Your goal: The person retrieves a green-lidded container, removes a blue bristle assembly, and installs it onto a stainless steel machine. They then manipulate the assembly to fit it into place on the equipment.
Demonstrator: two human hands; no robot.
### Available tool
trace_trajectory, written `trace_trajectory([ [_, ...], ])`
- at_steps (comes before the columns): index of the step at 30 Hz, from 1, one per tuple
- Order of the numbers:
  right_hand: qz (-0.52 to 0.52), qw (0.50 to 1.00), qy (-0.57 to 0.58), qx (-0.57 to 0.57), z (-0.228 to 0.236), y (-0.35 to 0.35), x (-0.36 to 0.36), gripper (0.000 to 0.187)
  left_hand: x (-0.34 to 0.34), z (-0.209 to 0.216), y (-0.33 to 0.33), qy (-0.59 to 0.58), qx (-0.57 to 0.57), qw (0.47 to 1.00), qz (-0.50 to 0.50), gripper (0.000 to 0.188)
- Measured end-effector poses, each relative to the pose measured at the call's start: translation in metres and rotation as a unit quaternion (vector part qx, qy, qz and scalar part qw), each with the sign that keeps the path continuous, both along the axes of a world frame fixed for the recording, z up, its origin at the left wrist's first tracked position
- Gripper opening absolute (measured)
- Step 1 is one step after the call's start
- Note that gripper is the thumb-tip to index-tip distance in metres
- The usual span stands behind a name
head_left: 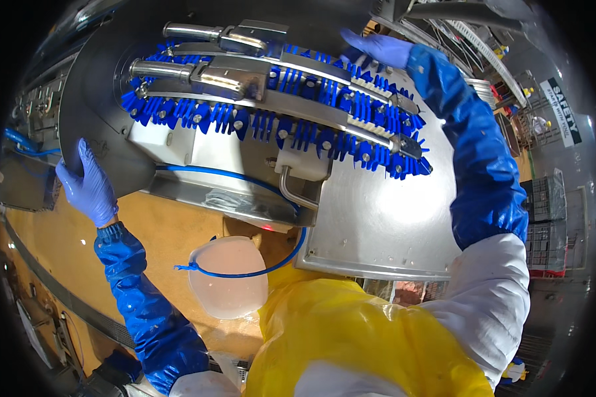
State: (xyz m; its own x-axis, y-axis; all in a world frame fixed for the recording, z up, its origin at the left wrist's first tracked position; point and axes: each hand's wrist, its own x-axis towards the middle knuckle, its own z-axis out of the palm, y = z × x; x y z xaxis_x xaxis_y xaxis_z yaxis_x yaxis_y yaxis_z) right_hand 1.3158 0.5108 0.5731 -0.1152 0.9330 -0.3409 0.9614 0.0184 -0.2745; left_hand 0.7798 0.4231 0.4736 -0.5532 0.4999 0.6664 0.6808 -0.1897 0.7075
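1. We see a large stainless machine assembly (377,212) filling the upper middle of the head view, tilted, its plate glaring under overhead light.
2. Across its top run curved steel rails (311,106) lined with rows of blue plastic fingers (364,106); two steel cylinders (179,49) sit at the rails' left end.
3. Left hand (87,185), in a purple glove, is flat against the dark round edge of the assembly at the far left; fingers together and extended, pressing on it, not wrapped around.
4. Right hand (377,47), purple glove too, rests on top of the rails at upper right; fingers look stretched out over the blue plastic fingers, thumb side hidden, so we cannot tell whether it grips.
5. Both forearms wear blue sleeve covers; a yellow apron (351,331) fills the lower middle.
6. A blue hose (258,182) loops under the assembly and passes in front of a pale translucent cap-shaped piece (228,278) below it.
7. Surface below: orange-tan floor or base (165,231), with a dark grated strip curving along the lower left.
8. Room: industrial plant, dim. Wire racks (483,46) at upper right, stacked grey crates (546,218) at the right edge, a slanted sign above them.
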Motion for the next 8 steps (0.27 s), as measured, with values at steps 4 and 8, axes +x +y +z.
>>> trace_trajectory([
  [4, -0.037, 0.998, -0.05, -0.03, -0.017, -0.025, 0.04, 0.111, -0.004, -0.008, 0.004, -0.033, 0.011, 0.998, -0.048, 0.035],
  [8, -0.007, 0.999, -0.017, -0.037, -0.028, -0.026, 0.029, 0.108, -0.018, -0.021, 0.009, -0.054, 0.031, 0.993, -0.099, 0.033],
])
